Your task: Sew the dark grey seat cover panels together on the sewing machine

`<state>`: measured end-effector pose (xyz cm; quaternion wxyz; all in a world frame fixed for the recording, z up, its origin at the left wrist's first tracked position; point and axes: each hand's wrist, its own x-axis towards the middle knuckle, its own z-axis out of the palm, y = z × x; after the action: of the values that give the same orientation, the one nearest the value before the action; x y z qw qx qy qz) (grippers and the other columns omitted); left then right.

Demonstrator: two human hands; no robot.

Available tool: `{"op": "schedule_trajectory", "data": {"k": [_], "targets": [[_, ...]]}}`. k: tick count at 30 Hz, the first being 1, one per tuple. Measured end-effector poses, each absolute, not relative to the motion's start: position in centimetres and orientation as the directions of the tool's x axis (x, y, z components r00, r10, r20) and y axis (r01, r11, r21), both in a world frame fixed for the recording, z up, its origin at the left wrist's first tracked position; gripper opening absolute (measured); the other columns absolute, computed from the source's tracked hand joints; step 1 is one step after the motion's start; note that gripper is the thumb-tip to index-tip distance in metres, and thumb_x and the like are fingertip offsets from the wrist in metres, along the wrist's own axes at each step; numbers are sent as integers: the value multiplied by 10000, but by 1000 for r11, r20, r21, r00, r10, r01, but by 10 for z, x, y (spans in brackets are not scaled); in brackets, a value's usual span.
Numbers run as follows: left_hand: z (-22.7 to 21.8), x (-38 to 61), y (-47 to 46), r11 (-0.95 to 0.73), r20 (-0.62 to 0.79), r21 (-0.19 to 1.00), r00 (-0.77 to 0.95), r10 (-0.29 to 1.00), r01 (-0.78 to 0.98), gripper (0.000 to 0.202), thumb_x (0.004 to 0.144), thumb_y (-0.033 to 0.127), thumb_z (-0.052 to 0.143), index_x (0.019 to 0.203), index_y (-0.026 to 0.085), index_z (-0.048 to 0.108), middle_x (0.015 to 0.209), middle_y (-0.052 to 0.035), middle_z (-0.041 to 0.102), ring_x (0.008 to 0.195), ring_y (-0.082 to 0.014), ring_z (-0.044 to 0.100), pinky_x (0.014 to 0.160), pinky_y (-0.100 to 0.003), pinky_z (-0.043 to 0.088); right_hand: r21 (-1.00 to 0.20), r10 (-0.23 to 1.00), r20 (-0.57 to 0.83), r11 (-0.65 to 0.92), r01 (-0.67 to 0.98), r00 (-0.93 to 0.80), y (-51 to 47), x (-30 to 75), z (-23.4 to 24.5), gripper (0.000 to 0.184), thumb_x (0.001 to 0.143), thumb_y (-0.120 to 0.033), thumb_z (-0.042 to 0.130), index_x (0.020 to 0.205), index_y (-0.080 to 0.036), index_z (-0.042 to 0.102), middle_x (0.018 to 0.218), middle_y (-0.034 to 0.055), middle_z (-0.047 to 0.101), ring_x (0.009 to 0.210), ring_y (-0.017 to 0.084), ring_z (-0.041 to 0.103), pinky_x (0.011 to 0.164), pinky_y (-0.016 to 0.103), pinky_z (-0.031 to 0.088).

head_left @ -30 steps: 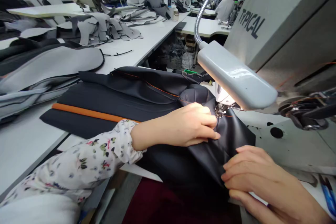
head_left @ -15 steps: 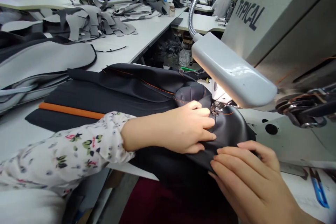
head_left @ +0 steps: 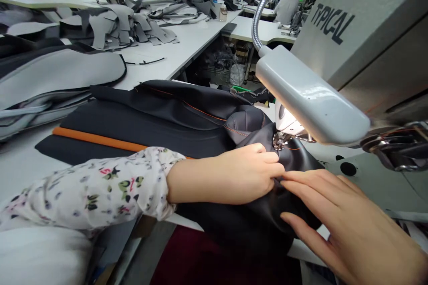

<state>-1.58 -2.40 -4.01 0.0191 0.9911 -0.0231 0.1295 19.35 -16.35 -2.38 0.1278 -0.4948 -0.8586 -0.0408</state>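
Note:
A black leather cover (head_left: 187, 111) with orange stitching and an orange stripe (head_left: 96, 139) lies across the sewing table and runs under the presser foot (head_left: 278, 141). My left hand (head_left: 234, 173), in a floral sleeve, pinches a fold of the black cover just in front of the needle, fingers closed on it. Beside it my right hand (head_left: 337, 218) lies flat on the same fold with fingers stretched out, its fingertips touching my left hand's fingertips.
A grey sewing machine head (head_left: 374, 35) marked TYPICAL fills the right side, with a gooseneck lamp (head_left: 310, 98) over the needle. Grey cut pieces (head_left: 63, 75) are stacked at the left and piled on the white tables behind (head_left: 127, 26). A person (head_left: 286, 6) sits far back.
My right hand has slid up and left along the fold until its fingertips meet my left hand. My left hand has stayed by the needle, gripping the cover.

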Motion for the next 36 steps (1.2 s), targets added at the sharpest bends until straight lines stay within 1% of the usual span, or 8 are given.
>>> {"op": "schedule_trajectory", "data": {"k": [6, 12, 16, 19, 22, 27, 32, 36], "targets": [[-52, -23, -25, -948, 551, 298, 831, 73, -115, 266, 1068, 190, 469, 982, 136, 715, 950, -92, 668, 865, -204, 547, 845, -355, 439, -182, 848, 64, 528, 829, -526, -145, 222, -16, 523, 990, -479, 613, 1460, -291, 483, 1409, 13, 636, 1226, 172, 644, 967, 296, 552], [-58, -32, -13, -801, 584, 570, 776, 240, -181, 186, 1047, 256, 579, 940, 166, 701, 892, -46, 619, 913, -179, 569, 915, -320, 444, -98, 795, 400, 533, 841, -457, -145, 211, -41, 309, 1045, -198, 509, 1350, -220, 557, 1164, 41, 736, 1040, 196, 674, 984, 396, 399], [-60, -38, -9, -837, 487, 528, 859, 159, -144, 232, 1051, 302, 566, 920, 162, 696, 948, -66, 646, 929, -193, 560, 933, -345, 417, 34, 772, 461, 478, 878, -438, -162, 201, -57, 346, 1021, -129, 566, 1367, -137, 563, 1156, 93, 756, 1019, 220, 695, 1006, 427, 388], [-52, -36, -9, -900, 319, 436, 939, 127, -27, 219, 1037, 294, 555, 1123, 175, 717, 988, -77, 666, 924, -218, 547, 913, -389, 390, 90, 731, 495, 494, 865, -469, -167, 200, -57, 338, 977, -54, 617, 1310, -109, 589, 1088, 98, 772, 991, 221, 707, 985, 426, 411], [-39, -32, -9, -927, 217, 373, 968, 128, 39, 392, 964, 268, 613, 1348, 223, 672, 938, -52, 656, 889, -227, 540, 865, -403, 376, 40, 705, 542, 522, 852, -457, -163, 200, -51, 309, 963, -26, 609, 1257, -123, 602, 1079, 103, 767, 992, 223, 700, 989, 425, 435], [-38, -30, -7, -921, 198, 389, 976, 94, 10, 469, 880, 333, 723, 1346, 292, 697, 921, -36, 646, 920, -242, 571, 838, -400, 420, -76, 763, 527, 480, 874, -374, -158, 187, -44, 218, 1014, -101, 537, 1206, -168, 615, 1112, 103, 731, 1072, 253, 659, 1015, 453, 398], [-54, -30, -14, -992, 378, 124, 925, 25, -24, 318, 1070, 284, 500, 1247, 162, 734, 1390, -141, 661, 1280, -283, 580, 1145, -475, 408, -108, 796, 475, 476, 873, -375, -164, 177, -40, 233, 1016, -83, 526, 1214, -170, 612, 1082, 71, 732, 1063, 226, 656, 1017, 450, 361], [-47, -27, -11, -979, 332, 170, 942, -53, -115, 306, 1081, 249, 477, 1200, 134, 735, 1349, -98, 718, 1275, -225, 645, 1302, -459, 268, 19, 758, 467, 507, 862, -456, -164, 188, -36, 319, 992, -98, 575, 1298, -182, 603, 1148, 77, 732, 1093, 229, 666, 1019, 436, 362]]}}
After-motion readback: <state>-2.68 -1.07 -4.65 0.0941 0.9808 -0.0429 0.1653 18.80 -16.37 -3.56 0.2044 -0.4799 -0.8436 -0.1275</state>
